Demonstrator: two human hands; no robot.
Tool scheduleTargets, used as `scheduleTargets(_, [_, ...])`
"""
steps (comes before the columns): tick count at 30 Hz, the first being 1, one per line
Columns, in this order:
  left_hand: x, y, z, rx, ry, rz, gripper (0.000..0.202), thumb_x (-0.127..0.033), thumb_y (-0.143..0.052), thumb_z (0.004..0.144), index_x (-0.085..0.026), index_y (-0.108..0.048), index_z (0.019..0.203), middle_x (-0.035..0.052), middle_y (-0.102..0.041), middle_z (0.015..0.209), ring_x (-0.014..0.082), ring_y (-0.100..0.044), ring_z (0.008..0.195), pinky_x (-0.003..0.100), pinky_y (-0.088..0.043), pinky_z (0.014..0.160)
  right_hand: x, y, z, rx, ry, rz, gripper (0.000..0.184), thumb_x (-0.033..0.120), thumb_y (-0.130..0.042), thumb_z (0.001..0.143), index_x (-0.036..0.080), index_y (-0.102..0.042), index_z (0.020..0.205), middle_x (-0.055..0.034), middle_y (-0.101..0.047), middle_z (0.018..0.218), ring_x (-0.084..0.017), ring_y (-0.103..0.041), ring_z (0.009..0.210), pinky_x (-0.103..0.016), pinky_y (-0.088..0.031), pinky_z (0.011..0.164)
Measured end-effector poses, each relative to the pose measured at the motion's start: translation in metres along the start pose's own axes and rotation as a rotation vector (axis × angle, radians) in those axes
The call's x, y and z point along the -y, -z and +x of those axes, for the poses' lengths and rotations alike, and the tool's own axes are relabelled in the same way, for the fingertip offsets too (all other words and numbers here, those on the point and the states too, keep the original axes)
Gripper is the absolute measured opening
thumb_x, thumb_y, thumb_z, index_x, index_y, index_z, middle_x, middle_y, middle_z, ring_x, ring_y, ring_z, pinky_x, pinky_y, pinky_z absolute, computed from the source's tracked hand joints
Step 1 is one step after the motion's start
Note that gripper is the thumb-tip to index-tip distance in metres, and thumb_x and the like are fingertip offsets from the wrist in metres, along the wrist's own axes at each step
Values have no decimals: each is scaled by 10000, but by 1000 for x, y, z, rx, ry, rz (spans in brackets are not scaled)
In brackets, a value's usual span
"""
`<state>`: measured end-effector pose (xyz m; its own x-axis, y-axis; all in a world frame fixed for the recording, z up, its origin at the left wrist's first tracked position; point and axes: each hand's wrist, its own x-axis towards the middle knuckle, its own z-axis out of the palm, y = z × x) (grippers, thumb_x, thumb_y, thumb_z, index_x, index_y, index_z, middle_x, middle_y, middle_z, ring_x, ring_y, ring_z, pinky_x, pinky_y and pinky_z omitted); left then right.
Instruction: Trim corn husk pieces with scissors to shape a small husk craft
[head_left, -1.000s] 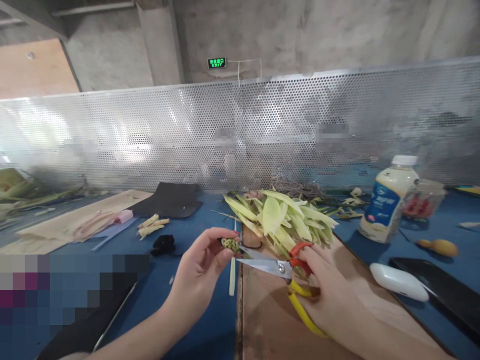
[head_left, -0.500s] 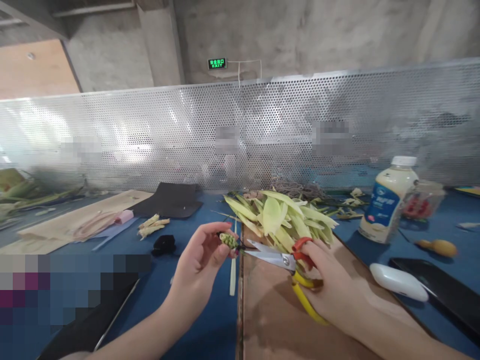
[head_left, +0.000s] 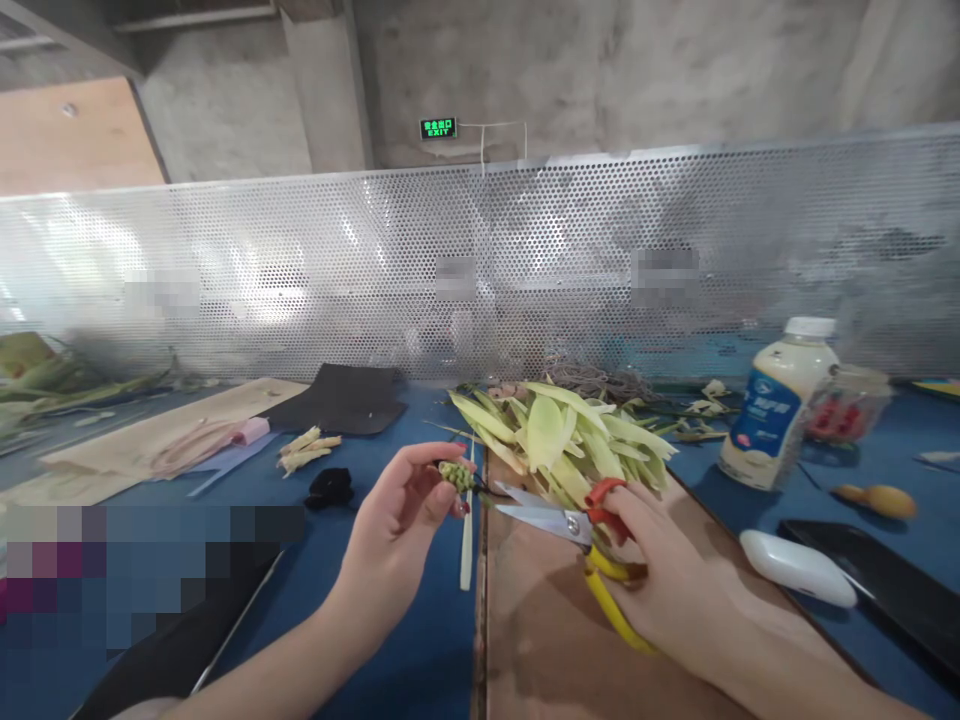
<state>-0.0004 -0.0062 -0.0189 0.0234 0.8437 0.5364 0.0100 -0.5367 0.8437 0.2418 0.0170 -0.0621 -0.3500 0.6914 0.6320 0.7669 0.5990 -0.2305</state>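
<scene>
My left hand [head_left: 409,510] is closed, pinching a small green knobbly braided piece [head_left: 455,476] between thumb and fingertips. Dark strands and a bit of green stick out from its right side. My right hand [head_left: 660,560] grips scissors [head_left: 551,520] with red and yellow handles. Their blades are parted and point left, close to the strands; whether they touch them I cannot tell. Behind the scissors lies a heap of pale green corn husks [head_left: 551,430]. A narrow pale strip [head_left: 466,555] rests on the blue table just behind my left fingers.
A brown board [head_left: 540,640] lies under the scissors. To the right stand a milk bottle [head_left: 776,410], a clear box [head_left: 851,400], a white case [head_left: 796,568] and a black phone [head_left: 885,590]. Black thread [head_left: 330,487] and dark sheet [head_left: 337,400] lie left. A perforated metal screen [head_left: 360,270] closes the back.
The scissors' blade tips have drawn very slightly right, away from the green piece. Both hands keep their hold, and the view has shifted a little.
</scene>
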Motion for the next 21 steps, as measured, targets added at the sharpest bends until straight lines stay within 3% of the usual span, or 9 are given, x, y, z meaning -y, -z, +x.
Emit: scheduleTargets(21, [2, 2, 1, -11, 3, 57, 160, -265, -488, 856, -249, -546, 1004, -4, -586, 893, 97, -541, 676, 253, -436, 683, 0, 0, -1, 7, -17, 8, 216, 179, -533, 650, 225, -356, 765, -5, -413, 784, -170, -403, 692, -307, -354, 612])
